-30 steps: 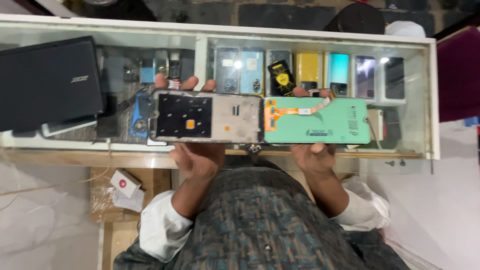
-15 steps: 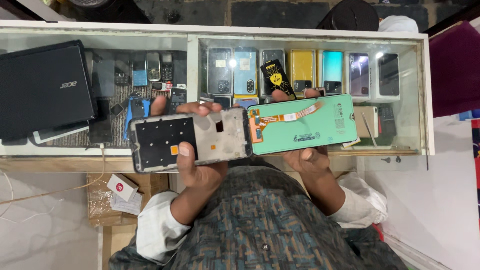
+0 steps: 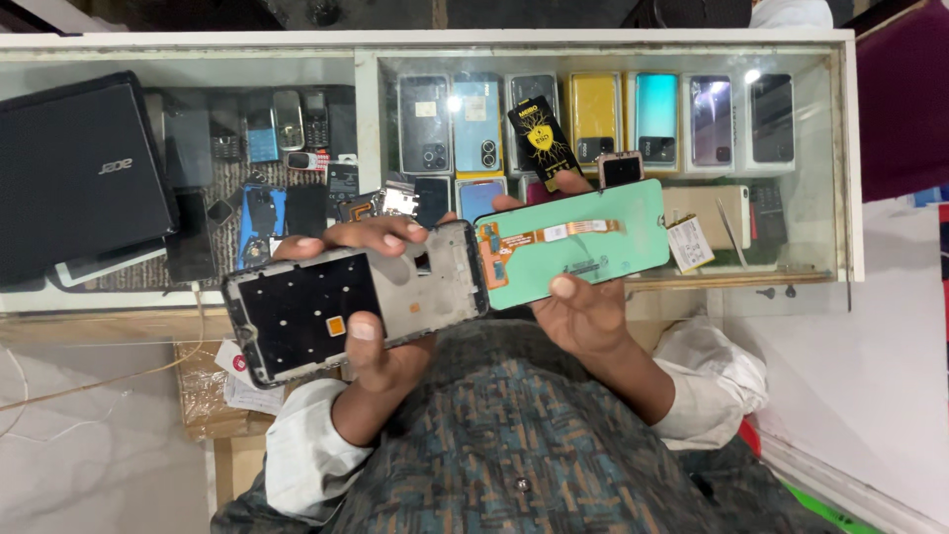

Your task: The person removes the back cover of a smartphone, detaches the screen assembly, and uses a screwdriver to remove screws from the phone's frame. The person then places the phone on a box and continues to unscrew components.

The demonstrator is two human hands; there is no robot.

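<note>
A person stands at a glass display counter (image 3: 791, 282), seen from above. The left hand (image 3: 371, 346) is clamped on a stripped phone frame (image 3: 346, 307), thumb pressed on its dark inner face and fingers curled over the far edge. The right hand (image 3: 583, 311) grips a green-backed display panel (image 3: 578, 247), thumb on the near edge and fingertips behind. The two parts are held side by side above the counter's near edge, their inner ends just meeting, tilted down to the left.

The panel looks thin, light and brittle, with an orange flex ribbon (image 3: 534, 237) across its back (likely easy to tear), so a hold by the long edges seems safest. The frame looks stiffer and is best taken by its rim.

Under the glass lie rows of phones (image 3: 652, 124) and small spare parts. A closed black laptop (image 3: 79, 168) sits at the left. Open floor lies on both sides of the person; the counter edge is close in front.
</note>
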